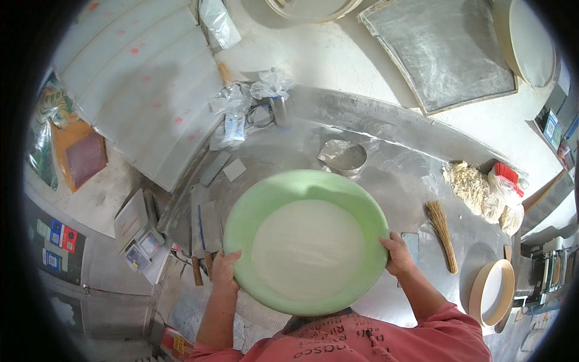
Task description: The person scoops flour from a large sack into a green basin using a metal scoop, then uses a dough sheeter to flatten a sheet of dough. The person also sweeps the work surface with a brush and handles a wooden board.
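A large light-green plastic basin (307, 185) is held up in front of my chest, over the near edge of the metal work table (289, 154). White powder (310, 249) covers its bottom. My left hand (226, 269) grips the rim at the left, and my right hand (398, 253) grips it at the right. Just beyond the basin stands a metal bowl or scoop (344, 156). A straw brush (441, 237) lies to the right of my right hand. Wooden-handled knives (197, 271) lie beside my left hand, partly hidden.
Round sieve (477, 294) at the right edge; bagged noodle-like strips (468, 188) and a red brush (505, 173) behind it. Digital scale (147, 244) at left. Steel canister (281, 108) and plastic bags (233, 102) at the back. Framed tray (443, 54) on the raised ledge.
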The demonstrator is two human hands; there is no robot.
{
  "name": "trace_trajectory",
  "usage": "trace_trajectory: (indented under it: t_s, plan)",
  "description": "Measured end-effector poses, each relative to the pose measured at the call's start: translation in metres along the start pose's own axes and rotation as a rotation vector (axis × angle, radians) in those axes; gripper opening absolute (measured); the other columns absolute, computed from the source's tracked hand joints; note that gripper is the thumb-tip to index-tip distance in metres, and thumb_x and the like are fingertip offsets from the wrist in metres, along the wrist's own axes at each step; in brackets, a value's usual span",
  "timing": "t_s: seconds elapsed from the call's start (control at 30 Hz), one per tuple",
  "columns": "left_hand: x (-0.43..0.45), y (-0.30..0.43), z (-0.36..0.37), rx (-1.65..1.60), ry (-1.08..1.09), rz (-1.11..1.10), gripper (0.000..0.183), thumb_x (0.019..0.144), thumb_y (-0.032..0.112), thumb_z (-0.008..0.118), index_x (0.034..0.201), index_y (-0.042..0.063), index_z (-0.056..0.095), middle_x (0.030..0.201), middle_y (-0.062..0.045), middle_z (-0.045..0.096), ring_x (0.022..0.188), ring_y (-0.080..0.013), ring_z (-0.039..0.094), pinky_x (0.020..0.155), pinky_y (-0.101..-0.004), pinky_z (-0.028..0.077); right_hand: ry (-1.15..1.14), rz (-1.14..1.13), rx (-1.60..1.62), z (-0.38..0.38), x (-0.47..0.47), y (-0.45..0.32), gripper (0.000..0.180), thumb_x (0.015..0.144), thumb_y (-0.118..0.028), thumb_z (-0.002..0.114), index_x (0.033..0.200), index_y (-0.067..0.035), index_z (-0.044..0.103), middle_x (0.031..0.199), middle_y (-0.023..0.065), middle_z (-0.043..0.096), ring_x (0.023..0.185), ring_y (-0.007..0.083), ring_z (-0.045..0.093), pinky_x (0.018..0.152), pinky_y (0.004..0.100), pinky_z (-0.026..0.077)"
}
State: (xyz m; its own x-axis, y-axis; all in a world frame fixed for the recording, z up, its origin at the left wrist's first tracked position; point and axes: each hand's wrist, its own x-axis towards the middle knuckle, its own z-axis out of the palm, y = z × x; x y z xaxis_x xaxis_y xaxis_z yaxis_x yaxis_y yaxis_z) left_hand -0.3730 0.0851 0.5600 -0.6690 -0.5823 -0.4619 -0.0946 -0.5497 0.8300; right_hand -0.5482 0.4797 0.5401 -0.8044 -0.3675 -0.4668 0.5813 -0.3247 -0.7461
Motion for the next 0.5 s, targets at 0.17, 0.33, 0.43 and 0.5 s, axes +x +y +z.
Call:
trace_trajectory:
  t_s: [0.17,0.33,0.43,0.5]
  plan:
    - [-0.028,-0.023,0.023,-0.086,0.107,-0.017,0.062,0.076,0.002,0.062,0.13,-0.005,0.032,0.117,-0.021,0.052,0.095,-0.0323,0.06,0.077,-0.0462,0.052,-0.127,0.04,-0.173,-0.036,-0.004,-0.006,0.037,0.096,-0.036,0.043,0.111,-0.002,0.048,0.089,0.008,0.06,0.069,0.0176,0.06,0.059,0.0331,0.051]
    - [-0.017,-0.062,-0.005,-0.093,0.155,0.022,0.045,0.078,0.001,0.061,0.119,-0.006,0.045,0.107,-0.019,0.057,0.089,-0.0302,0.062,0.075,-0.0429,0.053,-0.048,0.308,-0.381,-0.091,0.108,-0.027,0.045,0.095,-0.048,0.038,0.102,-0.005,0.049,0.07,0.0097,0.06,0.053,0.0204,0.058,0.047,0.0321,0.048]
    - [-0.012,-0.069,-0.008,-0.064,0.164,0.064,0.039,0.078,0.002,0.061,0.115,-0.005,0.05,0.103,-0.018,0.059,0.085,-0.0282,0.062,0.073,-0.0401,0.053,0.164,0.238,-0.398,-0.077,0.2,-0.043,0.049,0.091,-0.051,0.045,0.104,-0.004,0.047,0.066,0.0148,0.058,0.048,0.0228,0.055,0.04,0.0364,0.044]
    - [-0.012,-0.069,-0.01,-0.025,0.174,0.08,0.04,0.078,0.003,0.062,0.116,-0.004,0.05,0.102,-0.017,0.06,0.084,-0.027,0.063,0.072,-0.0388,0.053,0.267,0.277,-0.416,-0.061,0.258,-0.051,0.052,0.087,-0.051,0.052,0.099,-0.001,0.051,0.066,0.015,0.057,0.045,0.0224,0.052,0.036,0.0364,0.042]
